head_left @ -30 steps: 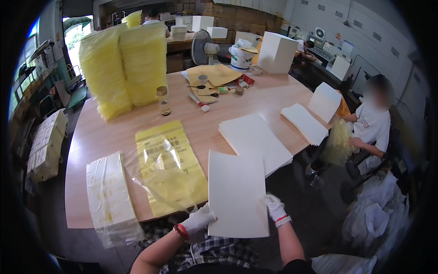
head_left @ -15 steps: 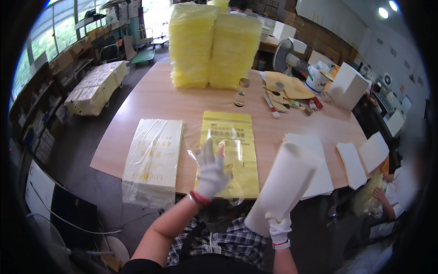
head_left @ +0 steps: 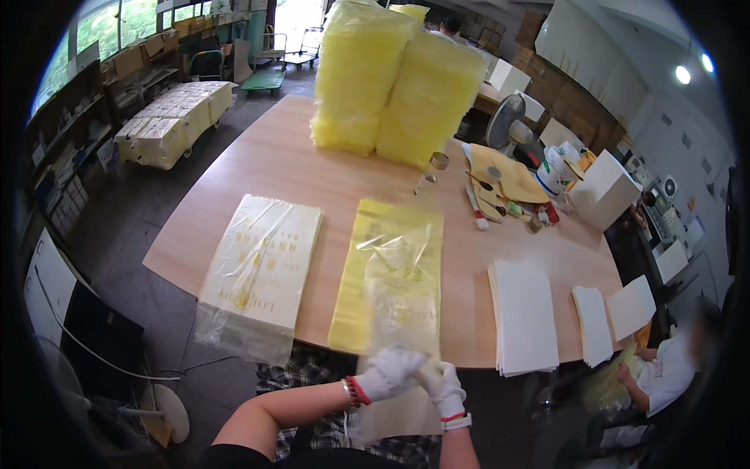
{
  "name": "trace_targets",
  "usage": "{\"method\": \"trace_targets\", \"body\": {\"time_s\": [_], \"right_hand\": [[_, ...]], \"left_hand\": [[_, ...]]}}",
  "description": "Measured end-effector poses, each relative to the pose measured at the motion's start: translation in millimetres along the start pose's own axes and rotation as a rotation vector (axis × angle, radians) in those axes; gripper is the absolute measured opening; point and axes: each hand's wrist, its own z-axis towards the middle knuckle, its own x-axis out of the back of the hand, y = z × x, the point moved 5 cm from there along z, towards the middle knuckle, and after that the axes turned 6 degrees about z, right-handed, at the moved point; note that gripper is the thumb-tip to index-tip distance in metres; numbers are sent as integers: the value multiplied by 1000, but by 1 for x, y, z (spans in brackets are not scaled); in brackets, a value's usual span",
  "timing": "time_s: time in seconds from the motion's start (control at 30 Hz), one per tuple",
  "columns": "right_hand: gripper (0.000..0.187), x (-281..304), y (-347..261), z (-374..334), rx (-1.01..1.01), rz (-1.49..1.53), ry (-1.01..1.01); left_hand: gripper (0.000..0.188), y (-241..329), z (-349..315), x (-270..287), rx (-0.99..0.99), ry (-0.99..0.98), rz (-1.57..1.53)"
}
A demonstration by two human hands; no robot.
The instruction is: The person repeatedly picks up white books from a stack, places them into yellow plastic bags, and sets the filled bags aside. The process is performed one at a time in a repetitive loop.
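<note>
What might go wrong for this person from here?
The pale sheet at the left hand and right hand might crease if squeezed. The clear bag just beyond them looks thin and could tear. Loose plastic on the wrapped stack hangs past the edge of the table; a passing arm might catch it.

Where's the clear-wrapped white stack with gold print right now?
In the head view, the clear-wrapped white stack lies on the left, beside the flat yellow pile, its plastic end overhanging the near edge of the table.
</note>
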Motion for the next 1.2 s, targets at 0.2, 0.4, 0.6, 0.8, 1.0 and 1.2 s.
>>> {"method": "trace_targets", "body": {"time_s": [0.2, 0.4, 0.6, 0.8, 1.0, 1.2], "right_hand": [[70, -45, -13, 60, 247, -103, 247], [78, -31, 5, 100, 52, -341, -34], [88, -37, 15, 52, 111, -301, -229], [85, -38, 32, -39, 385, -16, -244], [49, -26, 41, -147, 375, -74, -372], [22, -17, -6, -147, 770, -46, -357]], "left_hand": [[40, -47, -32, -38, -239, -138, 284], [24, -166, -43, 13, 614, 710, -88], [18, -151, -79, 16, 757, 260, -261], [24, -116, -174, -8, 692, 137, -273], [30, -2, -210, 73, 540, -314, -270], [28, -35, -201, 50, 274, 60, -490]]}}
